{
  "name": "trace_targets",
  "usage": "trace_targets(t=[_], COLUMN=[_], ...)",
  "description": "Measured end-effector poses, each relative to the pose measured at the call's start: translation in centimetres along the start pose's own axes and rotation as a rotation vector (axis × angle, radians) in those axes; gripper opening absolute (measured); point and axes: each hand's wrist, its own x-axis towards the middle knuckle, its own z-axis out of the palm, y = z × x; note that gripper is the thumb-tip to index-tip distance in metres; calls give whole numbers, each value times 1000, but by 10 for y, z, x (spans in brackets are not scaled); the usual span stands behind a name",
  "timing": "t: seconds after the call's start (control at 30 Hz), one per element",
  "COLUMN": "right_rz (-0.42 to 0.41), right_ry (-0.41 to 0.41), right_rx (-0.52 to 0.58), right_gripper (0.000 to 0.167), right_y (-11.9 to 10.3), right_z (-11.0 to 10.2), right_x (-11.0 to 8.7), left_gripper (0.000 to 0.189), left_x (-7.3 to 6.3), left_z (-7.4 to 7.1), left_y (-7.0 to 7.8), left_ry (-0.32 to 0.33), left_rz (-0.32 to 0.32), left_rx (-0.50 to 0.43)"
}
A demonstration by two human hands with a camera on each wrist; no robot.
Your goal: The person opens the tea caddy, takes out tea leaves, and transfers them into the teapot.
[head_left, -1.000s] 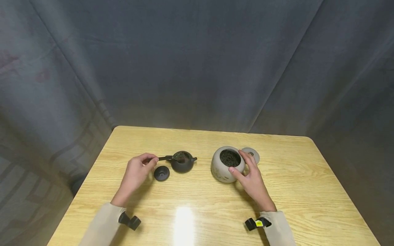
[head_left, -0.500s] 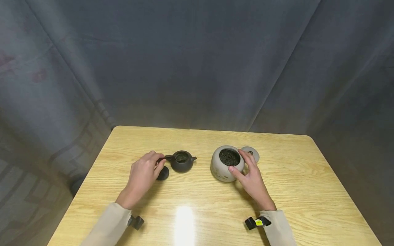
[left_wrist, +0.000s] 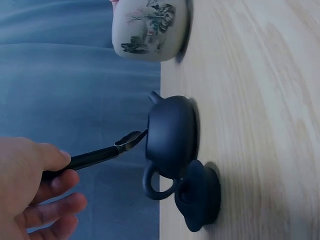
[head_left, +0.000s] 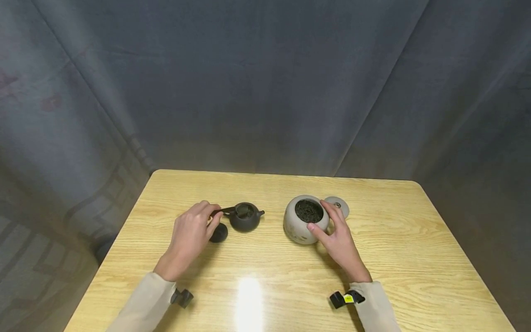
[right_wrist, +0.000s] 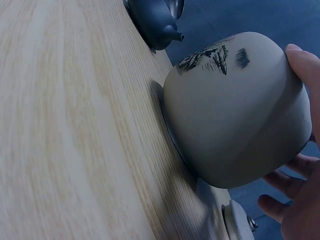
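My left hand pinches the black handle of a small scoop between thumb and fingers. The scoop's metal head slants down into the mouth of a dark, round teapot, which stands lidless on the table. My right hand holds a pale, rounded tea jar at its rim, thumb on the near side and fingers on the far side. Dark tea leaves show inside the jar. A landscape picture decorates its wall. The teapot's lid lies beside the pot handle, partly hidden by my left hand in the head view.
Behind the right fingers, the jar's pale lid lies on the wooden table. Grey curtains hang beyond the table's far and side edges. The teapot's spout points right, toward the jar.
My left hand has moved right, closer to the teapot, and turned so more of its back shows, tipping the scoop over the opening. My right hand stays on the jar.
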Motion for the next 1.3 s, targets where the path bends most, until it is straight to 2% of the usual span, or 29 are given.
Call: trace_targets(t=[0.33,0.73,0.9,1.3], right_rz=[3,-1,-12,-22], right_ry=[-6,-4,6,12], right_rx=[12,10,1,-1], right_gripper=[81,81,80,79], right_y=[0,1,2,2], right_z=[0,1,2,1], right_x=[-1,-1,-1,-1], left_gripper=[10,12,12,8], left_x=[9,24,31,41], left_z=[-9,-14,-12,1], left_y=[12,37,48,77], left_ry=[30,30,22,1], left_rz=[-42,-15,6,97], left_rx=[-107,-189,-226,-227])
